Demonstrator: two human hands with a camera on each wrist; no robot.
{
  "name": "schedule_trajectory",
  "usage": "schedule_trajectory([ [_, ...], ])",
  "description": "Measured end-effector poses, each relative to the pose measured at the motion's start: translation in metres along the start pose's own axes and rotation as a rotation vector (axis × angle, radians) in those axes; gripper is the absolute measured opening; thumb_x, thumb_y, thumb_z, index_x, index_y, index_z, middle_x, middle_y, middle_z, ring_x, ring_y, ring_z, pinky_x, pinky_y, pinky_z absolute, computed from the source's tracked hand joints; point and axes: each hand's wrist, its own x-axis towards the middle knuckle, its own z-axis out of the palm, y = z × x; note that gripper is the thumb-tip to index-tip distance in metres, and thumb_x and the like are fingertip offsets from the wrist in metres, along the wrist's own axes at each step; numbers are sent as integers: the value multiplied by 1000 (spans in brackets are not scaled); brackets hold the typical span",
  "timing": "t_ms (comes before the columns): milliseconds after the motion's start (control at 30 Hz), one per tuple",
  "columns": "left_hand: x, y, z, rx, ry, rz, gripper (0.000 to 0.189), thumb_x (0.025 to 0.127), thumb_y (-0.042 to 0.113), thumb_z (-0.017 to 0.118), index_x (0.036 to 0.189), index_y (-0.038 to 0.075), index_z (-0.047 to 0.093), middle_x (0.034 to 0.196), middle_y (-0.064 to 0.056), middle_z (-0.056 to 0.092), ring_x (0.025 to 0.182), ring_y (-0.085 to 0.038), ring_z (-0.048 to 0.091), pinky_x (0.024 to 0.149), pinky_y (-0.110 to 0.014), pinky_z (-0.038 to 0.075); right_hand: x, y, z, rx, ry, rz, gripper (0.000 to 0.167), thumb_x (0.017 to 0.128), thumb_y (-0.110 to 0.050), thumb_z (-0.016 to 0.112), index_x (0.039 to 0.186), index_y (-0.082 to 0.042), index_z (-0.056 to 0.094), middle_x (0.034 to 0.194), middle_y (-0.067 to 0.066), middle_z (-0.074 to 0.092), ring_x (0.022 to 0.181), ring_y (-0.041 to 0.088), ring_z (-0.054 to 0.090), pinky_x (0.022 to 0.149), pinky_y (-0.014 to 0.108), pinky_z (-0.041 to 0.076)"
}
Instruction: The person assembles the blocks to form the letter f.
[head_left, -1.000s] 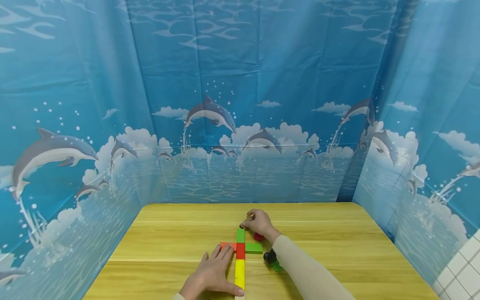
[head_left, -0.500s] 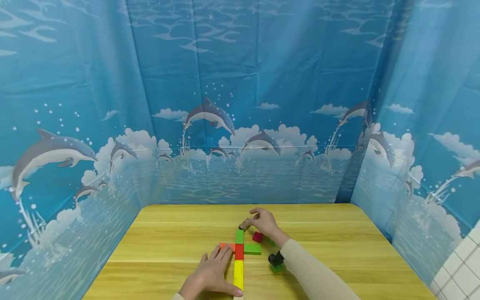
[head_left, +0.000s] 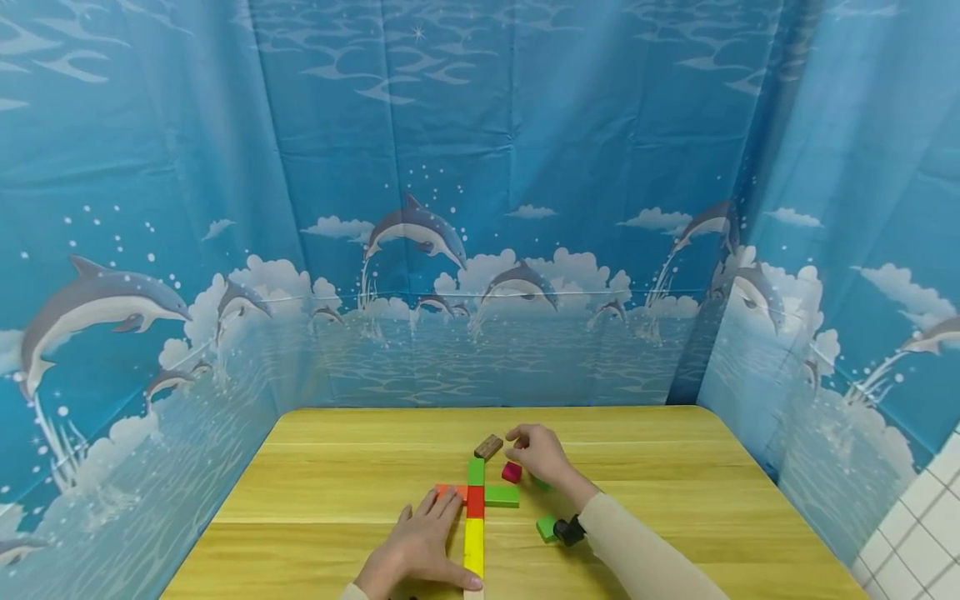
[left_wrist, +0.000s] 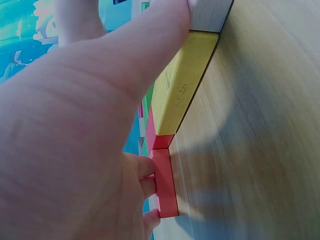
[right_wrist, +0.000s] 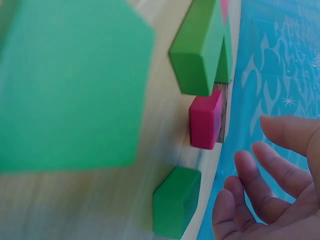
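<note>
Building blocks lie in a cross on the table: a red block [head_left: 476, 502] at the centre, a yellow block [head_left: 474, 546] nearer me, green blocks beyond [head_left: 476, 472] and to the right [head_left: 501, 497], and an orange-red block [left_wrist: 165, 182] to the left. My left hand [head_left: 423, 546] lies spread along it, fingertips on the orange-red block, thumb on a pale block [left_wrist: 210, 15] at the yellow one's near end. A brown wood-grain block [head_left: 489, 447] lies slanted just past the far green one. My right hand [head_left: 546, 457] hovers right of it, fingers loosely bent, holding nothing.
A magenta block [head_left: 512, 472] sits below the right fingertips. Loose green blocks lie under the right hand [right_wrist: 175, 205] and by the right wrist [head_left: 546, 528]. A black wrist camera [head_left: 568, 531] is on the right wrist. A dolphin-print curtain [head_left: 480, 358] hangs behind the table.
My right hand has let go of the brown block and drawn back to the right, over the magenta block. The brown block stays behind, slanted. My left hand keeps its place.
</note>
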Motion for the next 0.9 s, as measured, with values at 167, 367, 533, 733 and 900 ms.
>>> schedule_trajectory([
  [167, 0, 0, -1, 0, 4, 5, 123, 69, 81, 71, 161, 12, 27, 166, -8, 23, 150, -38, 20, 109, -71, 24, -4, 5, -1, -34, -27, -34, 25, 93, -10, 73, 116, -2, 72, 89, 1, 65, 79, 17, 57, 68, 35, 50],
  [367, 0, 0, 0, -4, 0, 0, 123, 69, 81, 70, 161, 12, 26, 166, -8, 23, 150, -38, 21, 109, -71, 24, -10, 10, 1, -71, -75, -74, 25, 92, -11, 75, 114, 0, 72, 94, 2, 68, 84, 17, 61, 71, 37, 53],
  [533, -1, 0, 1, -3, 5, 1, 124, 68, 82, 70, 161, 13, 26, 166, -8, 23, 150, -38, 21, 109, -71, 24, -13, 13, 4, -101, -95, -72, 26, 91, -12, 76, 113, 1, 73, 100, 5, 70, 89, 20, 63, 75, 38, 55],
  [733, 0, 0, 0, -7, 7, -1, 123, 69, 81, 71, 161, 13, 27, 166, -7, 23, 150, -37, 20, 109, -71, 24, -13, 13, 4, -111, -108, -75, 14, 92, -13, 75, 103, -4, 76, 93, 1, 71, 84, 17, 63, 71, 36, 55],
  [900, 0, 0, 0, -9, 5, 0, 122, 69, 81, 70, 161, 13, 27, 165, -7, 24, 150, -37, 21, 109, -71, 24, -13, 14, 5, -107, -121, -71, 9, 93, -12, 74, 99, -6, 77, 89, -2, 70, 79, 14, 61, 66, 32, 53],
])
